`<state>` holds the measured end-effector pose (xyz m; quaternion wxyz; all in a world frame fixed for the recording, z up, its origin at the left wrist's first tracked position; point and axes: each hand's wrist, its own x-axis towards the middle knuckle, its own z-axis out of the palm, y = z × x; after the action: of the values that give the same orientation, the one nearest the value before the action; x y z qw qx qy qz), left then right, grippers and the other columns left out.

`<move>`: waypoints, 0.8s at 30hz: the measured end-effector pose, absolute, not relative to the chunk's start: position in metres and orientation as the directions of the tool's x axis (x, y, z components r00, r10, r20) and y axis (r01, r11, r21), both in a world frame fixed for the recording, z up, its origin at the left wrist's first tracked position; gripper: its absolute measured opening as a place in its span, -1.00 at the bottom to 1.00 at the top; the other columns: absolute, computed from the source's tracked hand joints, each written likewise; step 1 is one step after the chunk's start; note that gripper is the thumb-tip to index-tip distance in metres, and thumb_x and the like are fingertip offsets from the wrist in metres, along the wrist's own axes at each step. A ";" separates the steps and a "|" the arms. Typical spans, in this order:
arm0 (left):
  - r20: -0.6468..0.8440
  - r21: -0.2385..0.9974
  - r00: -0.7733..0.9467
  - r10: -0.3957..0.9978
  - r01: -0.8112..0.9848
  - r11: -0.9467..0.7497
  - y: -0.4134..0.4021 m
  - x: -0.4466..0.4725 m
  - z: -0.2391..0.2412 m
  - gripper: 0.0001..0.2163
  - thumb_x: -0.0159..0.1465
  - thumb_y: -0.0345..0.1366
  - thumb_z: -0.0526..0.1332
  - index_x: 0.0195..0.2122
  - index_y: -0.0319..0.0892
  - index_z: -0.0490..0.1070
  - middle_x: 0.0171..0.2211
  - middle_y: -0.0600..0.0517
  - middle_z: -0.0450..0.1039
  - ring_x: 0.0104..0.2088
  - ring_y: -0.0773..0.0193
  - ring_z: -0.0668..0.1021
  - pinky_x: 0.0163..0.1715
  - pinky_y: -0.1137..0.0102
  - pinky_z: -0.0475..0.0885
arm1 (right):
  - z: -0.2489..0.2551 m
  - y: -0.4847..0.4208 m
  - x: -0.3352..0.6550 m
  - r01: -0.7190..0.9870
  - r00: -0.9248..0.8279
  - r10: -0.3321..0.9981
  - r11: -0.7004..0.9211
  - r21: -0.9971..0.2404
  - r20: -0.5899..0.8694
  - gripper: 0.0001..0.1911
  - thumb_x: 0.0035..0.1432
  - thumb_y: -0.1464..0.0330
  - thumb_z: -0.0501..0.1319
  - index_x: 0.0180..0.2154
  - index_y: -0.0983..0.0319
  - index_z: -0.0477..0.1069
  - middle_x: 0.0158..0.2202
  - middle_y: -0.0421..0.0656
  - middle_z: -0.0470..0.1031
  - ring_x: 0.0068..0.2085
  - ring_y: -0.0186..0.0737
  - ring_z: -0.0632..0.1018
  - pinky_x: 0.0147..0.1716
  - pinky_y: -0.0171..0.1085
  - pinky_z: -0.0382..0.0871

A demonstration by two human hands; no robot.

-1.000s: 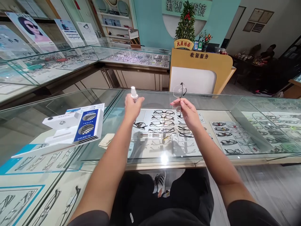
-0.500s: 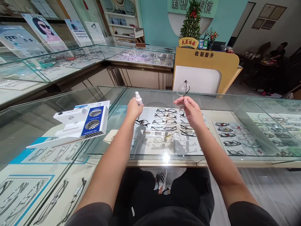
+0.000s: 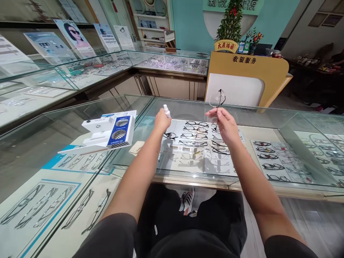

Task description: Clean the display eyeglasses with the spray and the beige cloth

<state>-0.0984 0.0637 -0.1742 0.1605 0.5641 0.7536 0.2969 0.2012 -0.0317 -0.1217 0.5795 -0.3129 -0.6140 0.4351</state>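
My left hand (image 3: pixel 162 121) is closed around a small white spray bottle (image 3: pixel 167 110), its nozzle end sticking out above the fingers. In my right hand (image 3: pixel 225 123) a pair of eyeglasses (image 3: pixel 220 98) with a thin dark frame is pinched, turned on end above the glass counter (image 3: pixel 188 104). Part of the glasses is hidden behind my fingers. Just below my left hand, dark-framed glasses (image 3: pixel 171 135) show by the wrist. A folded beige cloth (image 3: pixel 136 147) lies left of my left forearm.
A white and blue box (image 3: pixel 120 130) stands on the counter at left. Rows of glasses (image 3: pixel 197 130) lie between my arms, with more frames (image 3: pixel 268 156) at right. A yellow cashier desk (image 3: pixel 274 71) stands beyond the counter. Cards (image 3: pixel 77 37) line the left showcase.
The whole view has shifted, so the counter and both hands appear slightly farther right. Both hands keep their holds on the spray bottle and the eyeglasses.
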 end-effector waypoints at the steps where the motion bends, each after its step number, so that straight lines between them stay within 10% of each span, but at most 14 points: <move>1: 0.092 0.635 -0.315 0.945 0.749 0.188 0.064 -0.097 -0.174 -0.61 0.31 -0.46 0.35 0.13 -0.14 0.33 0.24 -0.33 0.53 0.32 -0.22 0.55 0.25 0.08 0.43 | -0.122 -0.032 0.201 -0.115 -0.133 0.890 0.424 -0.898 0.437 -0.64 0.45 -0.08 0.27 -0.09 0.02 0.61 -0.03 -0.15 0.73 0.02 -0.08 0.62 0.03 -0.12 0.47; 6: 0.208 0.683 -0.395 0.895 0.713 0.156 0.039 -0.095 -0.150 -0.22 0.17 -0.51 0.46 0.36 -0.21 0.13 0.44 -0.39 0.24 0.48 -0.11 0.38 0.38 0.18 0.32 | -0.124 -0.029 0.203 -0.092 -0.126 0.890 0.429 -0.899 0.438 -0.64 0.44 -0.08 0.27 -0.09 0.03 0.61 -0.03 -0.14 0.73 0.00 -0.08 0.62 0.01 -0.12 0.48; 9: 0.331 0.664 -0.328 0.885 0.747 0.029 -0.006 -0.105 -0.125 -0.40 0.27 -0.40 0.40 0.30 -0.12 0.25 0.30 -0.22 0.42 0.31 -0.01 0.52 0.24 0.20 0.42 | -0.125 -0.029 0.204 -0.093 -0.132 0.883 0.442 -0.892 0.451 -0.66 0.46 -0.06 0.27 -0.09 0.03 0.62 -0.03 -0.14 0.73 -0.01 -0.09 0.63 0.01 -0.12 0.47; 13: 0.116 0.458 -0.242 0.963 0.874 0.164 -0.081 -0.136 -0.114 -0.87 0.41 -0.29 0.23 -0.04 -0.02 0.48 -0.19 -0.03 0.63 -0.13 -0.06 0.65 -0.11 0.14 0.45 | -0.125 -0.031 0.205 -0.080 -0.141 0.871 0.464 -0.883 0.470 -0.64 0.46 -0.08 0.26 -0.09 0.03 0.62 -0.03 -0.13 0.73 0.00 -0.07 0.64 0.02 -0.10 0.48; 17: -0.049 0.201 -0.358 0.932 0.911 0.360 -0.125 -0.172 -0.140 -0.69 0.24 -0.12 0.46 -0.04 -0.07 0.53 0.05 -0.21 0.62 0.08 -0.30 0.63 -0.08 0.08 0.49 | -0.124 -0.032 0.203 -0.055 -0.152 0.866 0.474 -0.879 0.477 -0.59 0.45 -0.13 0.26 -0.10 0.02 0.62 -0.03 -0.12 0.74 0.01 -0.05 0.65 0.03 -0.08 0.51; 24: 0.024 0.400 -0.315 0.949 0.873 0.280 -0.139 -0.198 -0.177 -0.69 0.44 0.02 0.24 -0.02 -0.03 0.64 0.07 -0.18 0.53 0.03 -0.12 0.64 0.04 0.10 0.51 | -0.130 -0.030 0.201 -0.054 -0.174 0.865 0.469 -0.881 0.471 -0.61 0.45 -0.10 0.27 -0.10 0.04 0.63 -0.04 -0.12 0.74 -0.01 -0.08 0.65 0.00 -0.12 0.49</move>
<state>-0.1980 -0.1389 -0.1770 0.1101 0.5749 0.7923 0.1724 0.2010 -0.0305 -0.1297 0.5613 -0.3132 -0.6477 0.4091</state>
